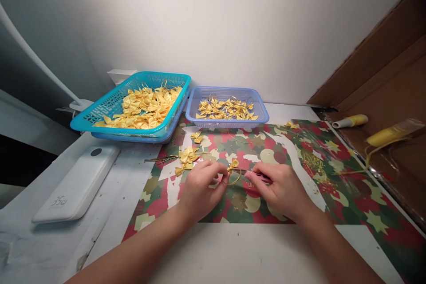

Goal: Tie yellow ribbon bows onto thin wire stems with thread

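Note:
My left hand (203,186) pinches a small yellow ribbon bow (234,165) with a loop of gold cord (237,181) hanging below it. In my right hand (282,188) is a slim pink tool (264,178) with a thin metal tip, which looks like tweezers. Its tip meets the bow from the right; whether it grips the cord there is too small to tell. Left of my left hand lie more yellow bows (188,155) on the patterned paper, one with long gold cords trailing left.
Behind stand a turquoise basket (83,120) heaped with yellow bows and a lavender basket (229,123) of corded bows. A white power bank (78,184) lies left. Cord scraps (314,168) and yellow spools (392,133) are on the right, near brown cardboard (382,53). Camouflage-like paper (246,204) covers the table.

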